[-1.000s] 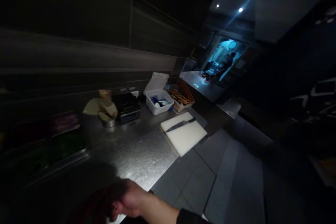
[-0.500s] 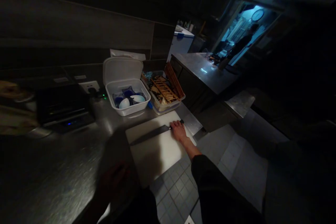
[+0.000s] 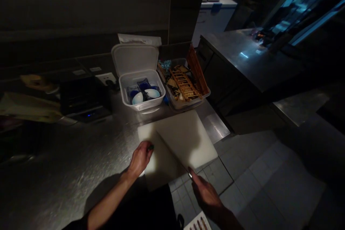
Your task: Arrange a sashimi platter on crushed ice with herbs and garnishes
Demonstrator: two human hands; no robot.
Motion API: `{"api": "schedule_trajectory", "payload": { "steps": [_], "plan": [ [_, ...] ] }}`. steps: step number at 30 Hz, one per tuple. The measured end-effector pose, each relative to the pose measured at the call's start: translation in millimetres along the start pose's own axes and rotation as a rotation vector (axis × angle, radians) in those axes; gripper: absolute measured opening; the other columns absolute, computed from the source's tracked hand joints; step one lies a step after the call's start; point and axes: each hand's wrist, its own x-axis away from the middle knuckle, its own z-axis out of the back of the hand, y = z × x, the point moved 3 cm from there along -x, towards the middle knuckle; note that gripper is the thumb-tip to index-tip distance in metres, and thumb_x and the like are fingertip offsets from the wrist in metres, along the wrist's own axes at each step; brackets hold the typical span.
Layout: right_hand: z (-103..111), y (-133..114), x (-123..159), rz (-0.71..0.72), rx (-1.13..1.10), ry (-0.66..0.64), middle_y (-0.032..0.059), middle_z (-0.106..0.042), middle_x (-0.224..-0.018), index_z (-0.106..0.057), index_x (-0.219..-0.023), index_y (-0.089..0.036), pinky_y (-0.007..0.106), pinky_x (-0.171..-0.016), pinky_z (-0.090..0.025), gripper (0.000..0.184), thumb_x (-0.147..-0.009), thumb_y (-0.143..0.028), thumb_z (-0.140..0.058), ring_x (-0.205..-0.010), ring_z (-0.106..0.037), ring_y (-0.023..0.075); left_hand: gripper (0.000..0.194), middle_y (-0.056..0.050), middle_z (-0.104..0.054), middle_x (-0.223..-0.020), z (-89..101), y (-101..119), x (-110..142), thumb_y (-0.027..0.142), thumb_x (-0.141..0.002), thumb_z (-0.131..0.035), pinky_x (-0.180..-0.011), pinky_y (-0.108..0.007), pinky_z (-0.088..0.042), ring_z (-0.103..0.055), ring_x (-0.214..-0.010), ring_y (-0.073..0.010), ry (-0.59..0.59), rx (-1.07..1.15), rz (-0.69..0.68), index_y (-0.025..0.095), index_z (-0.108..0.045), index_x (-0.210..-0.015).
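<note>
Our right hand (image 3: 206,196) at the near edge of a white cutting board (image 3: 188,133), fingers (image 3: 192,176) clamped on a chef's knife (image 3: 172,152) angled across the board, our left hand (image 3: 140,158) beside the board's left edge, fingers (image 3: 147,149) curled together, over the steel worktop (image 3: 81,151)

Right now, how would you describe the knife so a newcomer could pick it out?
On the steel counter lies a white cutting board. The kitchen knife slants across it, gripped at the near edge by the right hand, its long blade pointing away past the left hand.
</note>
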Motion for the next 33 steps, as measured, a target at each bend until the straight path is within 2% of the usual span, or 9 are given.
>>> {"api": "schedule_trajectory", "payload": {
  "steps": [3, 6, 11, 16, 20, 23, 27, 30, 33],
  "plan": [
    [-20, -4, 23, 0.012, 0.008, -0.045, 0.0096, -0.065, -0.083, -0.036, -0.15, -0.033, 0.032, -0.059, -0.051, 0.057, -0.096, -0.022, -0.023, -0.065, -0.061, 0.0213, 0.017, -0.008, -0.062, -0.086, 0.4, 0, -2, 0.029, -0.09, -0.048, -0.074, -0.035, -0.05, -0.061, -0.075, -0.0199, 0.0, -0.017, -0.006, 0.016, -0.058, -0.091],
    [-22, -8, 30, -0.015, 0.12, -0.132, 0.0083, -0.061, -0.076, -0.036, -0.149, -0.036, 0.028, -0.05, -0.043, 0.061, -0.092, -0.017, -0.025, -0.056, -0.056, 0.019, 0.015, -0.007, -0.062, -0.088, -1.8, -1, -3, 0.028, -0.091, -0.049, -0.074, -0.033, -0.051, -0.061, -0.076, -0.0185, 0.004, -0.023, -0.022, 0.017, -0.059, -0.092],
    [-7, -6, 39, 0.007, 0.197, -0.243, 0.0051, -0.059, -0.081, -0.025, -0.153, -0.036, 0.021, -0.051, -0.037, 0.066, -0.091, -0.012, -0.029, -0.059, -0.055, 0.0133, 0.016, -0.007, -0.063, -0.087, -5.9, -7, -3, 0.028, -0.092, -0.051, -0.075, -0.034, -0.052, -0.062, -0.076, -0.0187, 0.021, -0.032, -0.044, 0.017, -0.061, -0.093],
    [-4, 4, 38, 0.168, 0.174, -0.215, 0.0059, -0.058, -0.083, -0.02, -0.155, -0.03, 0.025, -0.055, -0.037, 0.064, -0.093, -0.014, -0.026, -0.061, -0.052, 0.0147, 0.016, -0.006, -0.064, -0.087, -6.9, -6, -3, 0.028, -0.094, -0.05, -0.077, -0.033, -0.052, -0.063, -0.079, -0.0191, 0.02, -0.044, -0.074, 0.017, -0.061, -0.092],
    [-3, 1, 15, 0.086, 0.15, -0.275, 0.0054, -0.058, -0.078, -0.025, -0.154, -0.025, 0.026, -0.056, -0.036, 0.058, -0.096, -0.023, -0.026, -0.062, -0.05, 0.0161, 0.015, -0.007, -0.065, -0.091, -8.1, -5, -1, 0.026, -0.094, -0.049, -0.079, -0.034, -0.053, -0.063, -0.084, -0.02, 0.019, -0.064, -0.095, 0.017, -0.061, -0.096],
    [14, -4, 9, 0.066, 0.01, -0.275, 0.0053, -0.058, -0.076, -0.03, -0.153, -0.021, 0.03, -0.064, -0.04, 0.055, -0.101, -0.034, -0.017, -0.068, -0.053, 0.0184, 0.015, -0.008, -0.064, -0.097, -7.9, -5, 3, 0.024, -0.094, -0.049, -0.081, -0.034, -0.053, -0.063, -0.087, -0.02, 0.011, -0.084, -0.114, 0.016, -0.059, -0.102],
    [48, 7, 28, -0.024, -0.113, -0.271, 0.0052, -0.061, -0.081, -0.028, -0.154, -0.022, 0.029, -0.068, -0.044, 0.058, -0.101, -0.045, -0.016, -0.073, -0.057, 0.0188, 0.017, -0.01, -0.063, -0.104, -5.1, -8, 2, 0.018, -0.093, -0.047, -0.084, -0.035, -0.053, -0.062, -0.091, -0.0206, -0.048, -0.124, -0.156, 0.015, -0.057, -0.106],
    [66, 11, 41, -0.029, -0.069, -0.361, 0.0052, -0.063, -0.086, -0.025, -0.154, -0.027, 0.029, -0.071, -0.046, 0.055, -0.1, -0.037, -0.022, -0.076, -0.059, 0.0189, 0.017, -0.009, -0.063, -0.1, -2.6, -11, -8, 0.018, -0.094, -0.047, -0.084, -0.035, -0.053, -0.062, -0.091, -0.0209, -0.138, -0.166, -0.214, 0.015, -0.059, -0.105],
    [74, 3, 40, -0.025, 0.069, -0.467, 0.007, -0.065, -0.092, -0.027, -0.153, -0.031, 0.03, -0.075, -0.047, 0.056, -0.098, -0.024, -0.023, -0.08, -0.061, 0.0193, 0.022, -0.007, -0.063, -0.107, -0.8, -13, -22, 0.02, -0.093, -0.052, -0.089, -0.032, -0.052, -0.062, -0.099, -0.0202, -0.277, -0.21, -0.323, 0.019, -0.061, -0.113]
  ]
}}
